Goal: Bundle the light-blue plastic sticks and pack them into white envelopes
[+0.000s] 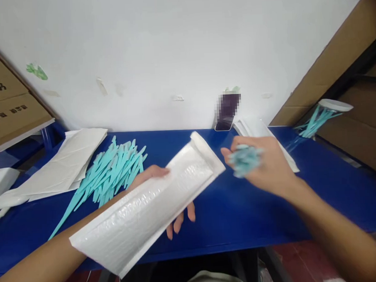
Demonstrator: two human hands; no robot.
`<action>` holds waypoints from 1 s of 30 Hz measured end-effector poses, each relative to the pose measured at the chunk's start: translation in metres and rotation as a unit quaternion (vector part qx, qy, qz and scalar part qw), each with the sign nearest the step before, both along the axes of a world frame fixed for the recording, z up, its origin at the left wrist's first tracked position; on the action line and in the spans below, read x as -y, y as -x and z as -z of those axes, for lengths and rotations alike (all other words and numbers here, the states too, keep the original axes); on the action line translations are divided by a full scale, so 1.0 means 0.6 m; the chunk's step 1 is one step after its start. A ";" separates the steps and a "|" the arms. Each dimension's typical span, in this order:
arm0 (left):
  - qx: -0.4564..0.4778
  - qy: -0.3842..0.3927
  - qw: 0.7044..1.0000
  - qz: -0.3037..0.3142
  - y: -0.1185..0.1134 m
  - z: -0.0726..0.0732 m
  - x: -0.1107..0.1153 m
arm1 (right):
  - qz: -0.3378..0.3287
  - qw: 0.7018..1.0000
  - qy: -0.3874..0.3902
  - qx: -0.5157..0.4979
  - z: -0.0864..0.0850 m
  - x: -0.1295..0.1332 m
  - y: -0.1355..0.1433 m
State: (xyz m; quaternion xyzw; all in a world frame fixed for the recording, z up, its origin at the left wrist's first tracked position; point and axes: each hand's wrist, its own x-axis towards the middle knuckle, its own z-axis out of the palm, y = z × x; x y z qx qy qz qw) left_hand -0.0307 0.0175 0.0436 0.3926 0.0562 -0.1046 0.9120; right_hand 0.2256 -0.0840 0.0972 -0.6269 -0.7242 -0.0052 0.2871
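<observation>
My left hand (pixel 155 172) grips a white padded bubble mailer (pixel 150 205) from beneath, thumb on top and fingertips showing past its lower edge. The mailer lies slantwise over my left forearm, its flap end up toward the right. To its right, my right hand (pixel 263 162) is closed around a bundle of thin teal sticks (pixel 246 160), seen end-on and blurred. The bundle is apart from the mailer. Left of the mailer, a loose pile of flat teal sticks (pixel 114 171) with paler tips lies on the blue table (pixel 229 222).
More white mailers (pixel 58 163) lie at the left, beside a white nozzle-like object (pixel 11 201). A phone (pixel 227 112) leans on the wall, with another white mailer (pixel 256 127) near it. At the right stands a clear cup (pixel 334 105) holding teal strips. Cardboard boxes (pixel 12 103) flank the table.
</observation>
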 end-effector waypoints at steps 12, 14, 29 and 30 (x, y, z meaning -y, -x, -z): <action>0.029 0.032 0.999 0.029 -0.013 0.049 0.021 | -0.131 0.879 0.059 0.456 -0.061 -0.029 0.033; 0.052 0.012 0.999 0.002 -0.016 0.043 0.024 | -0.172 0.876 0.070 0.444 -0.081 -0.035 0.053; 0.147 -0.067 0.975 -0.154 0.012 -0.005 0.007 | -0.187 0.978 -0.019 0.088 -0.203 -0.166 0.056; 0.150 -0.074 0.974 -0.153 0.015 -0.009 0.007 | -0.184 0.979 -0.011 0.091 -0.210 -0.165 0.047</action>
